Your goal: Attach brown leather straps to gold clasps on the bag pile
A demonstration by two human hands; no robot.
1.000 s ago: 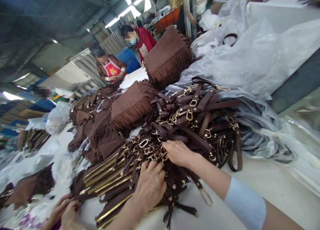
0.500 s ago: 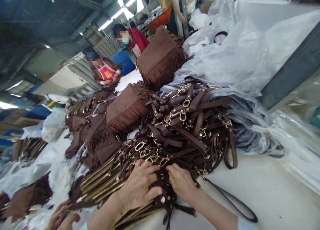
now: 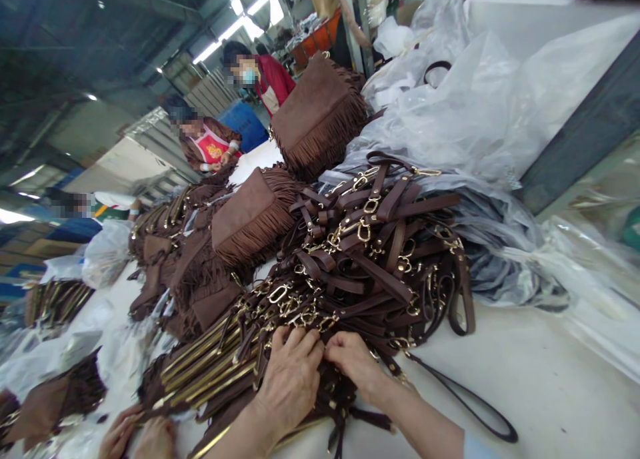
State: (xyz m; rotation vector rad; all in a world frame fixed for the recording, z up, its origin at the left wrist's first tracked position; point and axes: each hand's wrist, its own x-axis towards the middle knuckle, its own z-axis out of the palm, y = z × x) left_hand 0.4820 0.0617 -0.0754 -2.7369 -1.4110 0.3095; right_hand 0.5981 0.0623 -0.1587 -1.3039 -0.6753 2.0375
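Observation:
My left hand lies on a heap of dark brown fringed bags with gold zipper bars, fingers curled and pressed into the pile. Right beside it, touching fingertips, my right hand is bent over the same spot, pinching at brown strap ends and gold clasps. Just beyond both hands rises a big tangle of brown leather straps with gold buckles. One loose strap trails out over the white table to the right of my right forearm.
Brown fringed suede bags stand behind the straps. Crumpled clear plastic covers the right side. Another person's hands work at the bottom left. Other workers stand at the far end of the table.
My right hand drew back from the strap pile toward me and met my left hand. A loose strap now trails out on the table at the right.

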